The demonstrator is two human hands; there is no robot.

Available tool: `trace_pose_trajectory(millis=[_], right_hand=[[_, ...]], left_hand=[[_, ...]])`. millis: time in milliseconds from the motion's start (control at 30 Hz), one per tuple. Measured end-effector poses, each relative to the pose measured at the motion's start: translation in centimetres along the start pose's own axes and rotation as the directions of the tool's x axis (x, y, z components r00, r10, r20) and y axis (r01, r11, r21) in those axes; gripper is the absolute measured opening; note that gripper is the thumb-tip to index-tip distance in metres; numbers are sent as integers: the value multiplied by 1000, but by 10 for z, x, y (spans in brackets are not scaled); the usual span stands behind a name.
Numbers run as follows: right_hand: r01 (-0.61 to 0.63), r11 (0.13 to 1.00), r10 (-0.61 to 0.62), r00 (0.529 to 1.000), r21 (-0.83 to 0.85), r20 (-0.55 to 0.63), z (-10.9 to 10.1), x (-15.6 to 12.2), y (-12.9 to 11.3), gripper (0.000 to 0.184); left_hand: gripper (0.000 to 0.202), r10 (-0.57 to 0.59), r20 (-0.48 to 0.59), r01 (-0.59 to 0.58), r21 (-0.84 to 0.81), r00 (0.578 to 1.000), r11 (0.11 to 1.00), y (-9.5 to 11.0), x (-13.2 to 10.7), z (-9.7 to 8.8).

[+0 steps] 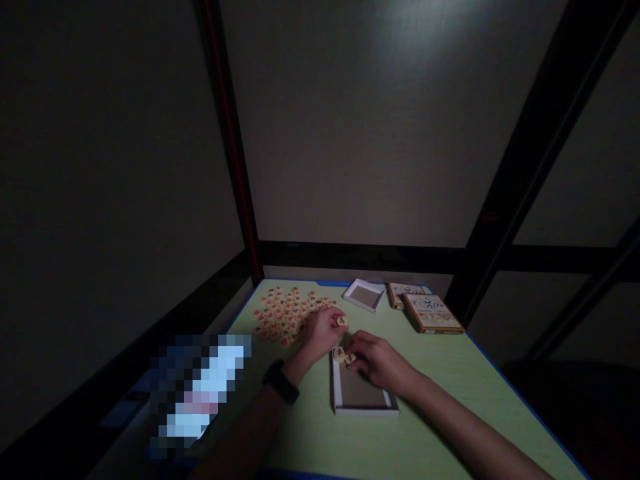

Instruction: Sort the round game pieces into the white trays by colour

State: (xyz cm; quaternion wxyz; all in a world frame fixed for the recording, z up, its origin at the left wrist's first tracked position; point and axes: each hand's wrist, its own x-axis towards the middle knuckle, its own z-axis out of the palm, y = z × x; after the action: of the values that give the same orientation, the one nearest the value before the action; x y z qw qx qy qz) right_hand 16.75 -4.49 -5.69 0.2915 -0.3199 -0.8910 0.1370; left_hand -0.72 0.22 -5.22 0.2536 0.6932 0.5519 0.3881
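Note:
My left hand (323, 328), with a dark band on its wrist, pinches a round xiangqi piece (342, 321) with a dark character on its face. Just right of it, my right hand (376, 360) has its fingers closed on another xiangqi piece (350, 359) over the far end of an open shallow box (367, 411). One more piece (339, 354) sits in the box's far left corner, beside the right fingertips. Left of my left hand spreads a heap of loose pieces (285, 317), marked in red and black.
Toward the back of the green table (450, 387) lies a second shallow open box (364, 295). Two printed boxes (431, 312) overlap at the back right. A pixelated bright screen (205, 390) is at the left edge. Walls stand behind and to the left.

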Motion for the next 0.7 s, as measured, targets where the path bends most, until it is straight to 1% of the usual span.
trace_pose_trajectory(millis=[133, 267, 400, 467, 600, 700], right_hand=[[2, 1000, -3, 999, -2, -35, 2, -1, 4, 19], [5, 1000, -4, 999, 21, -44, 2, 0, 4, 24], [-33, 999, 34, 998, 28, -44, 0, 0, 1, 31], [-78, 997, 78, 997, 1, -18, -1, 1, -2, 28], [-176, 973, 183, 983, -147, 30, 0, 2, -7, 11], [-203, 956, 218, 975, -211, 51, 2, 3, -9, 9]], left_hand=[[25, -13, 11, 13, 52, 1000, 999, 4, -2, 0], [31, -25, -7, 25, 4, 1000, 1000, 7, -3, -1], [25, -12, -7, 13, 27, 1000, 1000, 10, -5, -2], [24, -5, -13, 6, 44, 1000, 999, 12, -6, -3], [20, -13, -12, 14, 54, 1000, 998, 11, -6, -4], [22, -23, 21, 22, 33, 1000, 999, 10, -5, -5]])
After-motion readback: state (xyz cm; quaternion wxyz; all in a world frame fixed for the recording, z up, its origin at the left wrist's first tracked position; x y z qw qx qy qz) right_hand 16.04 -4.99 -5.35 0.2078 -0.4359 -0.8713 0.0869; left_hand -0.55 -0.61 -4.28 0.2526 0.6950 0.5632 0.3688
